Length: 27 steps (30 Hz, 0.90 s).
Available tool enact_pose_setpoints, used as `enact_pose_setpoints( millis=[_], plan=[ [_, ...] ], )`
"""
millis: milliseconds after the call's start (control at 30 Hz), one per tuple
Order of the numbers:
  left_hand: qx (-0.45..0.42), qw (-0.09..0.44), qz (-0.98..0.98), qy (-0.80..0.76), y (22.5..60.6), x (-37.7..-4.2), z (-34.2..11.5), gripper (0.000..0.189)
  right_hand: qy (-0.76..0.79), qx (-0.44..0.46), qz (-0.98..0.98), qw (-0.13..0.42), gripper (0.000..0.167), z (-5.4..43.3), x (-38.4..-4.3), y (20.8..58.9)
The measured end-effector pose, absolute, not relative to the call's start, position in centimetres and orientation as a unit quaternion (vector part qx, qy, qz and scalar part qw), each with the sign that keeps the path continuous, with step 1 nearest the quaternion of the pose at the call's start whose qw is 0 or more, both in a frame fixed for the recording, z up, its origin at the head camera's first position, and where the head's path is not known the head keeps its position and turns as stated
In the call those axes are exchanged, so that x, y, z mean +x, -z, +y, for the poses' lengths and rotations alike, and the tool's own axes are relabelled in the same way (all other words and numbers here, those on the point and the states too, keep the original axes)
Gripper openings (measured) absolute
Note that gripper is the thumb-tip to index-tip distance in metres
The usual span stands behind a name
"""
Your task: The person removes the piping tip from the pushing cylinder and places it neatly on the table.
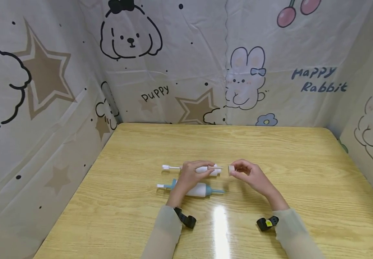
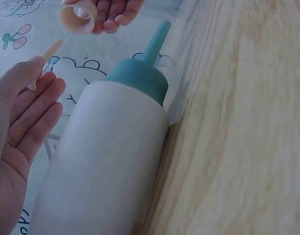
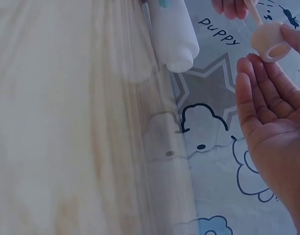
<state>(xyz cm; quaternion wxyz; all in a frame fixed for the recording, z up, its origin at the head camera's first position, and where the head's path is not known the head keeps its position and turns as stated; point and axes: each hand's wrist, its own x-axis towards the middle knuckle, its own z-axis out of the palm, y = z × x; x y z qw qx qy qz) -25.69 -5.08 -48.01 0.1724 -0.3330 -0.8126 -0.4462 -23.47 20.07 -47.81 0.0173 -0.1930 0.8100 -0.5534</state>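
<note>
My left hand [image 1: 190, 175] pinches a thin beige tapered nozzle [image 1: 217, 167] between thumb and fingertips, its tip aimed right. Facing it across a short gap, my right hand [image 1: 252, 177] holds a small beige ring-shaped collar [image 1: 231, 170] by its edge. The left wrist view shows the collar [image 2: 77, 17] with its round opening visible. Beneath my left hand lies a white squeeze bottle [image 1: 197, 190] with a teal cap and spout, partly covered by the wrist. Behind it, a second white bottle [image 3: 174, 34] lies on its side, its neck pointing right in the head view.
A white rod with a wider end [image 1: 170, 167] pokes out left of the rear bottle. Another white-tipped teal stem [image 1: 164, 186] extends from the front bottle's left end. The wooden table [image 1: 270, 144] meets printed cloth walls [image 1: 173, 64] at the back and sides.
</note>
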Motion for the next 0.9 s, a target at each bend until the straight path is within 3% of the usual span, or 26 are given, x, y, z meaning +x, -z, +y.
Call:
enact_pose_setpoints(
  millis=[900],
  plan=[
    [-0.34,0.169,-0.809,0.449,48.1,-26.0,-1.7,0.017,0.524,-0.154,0.838,-0.007,0.026,25.0,-22.3,47.7]
  ],
)
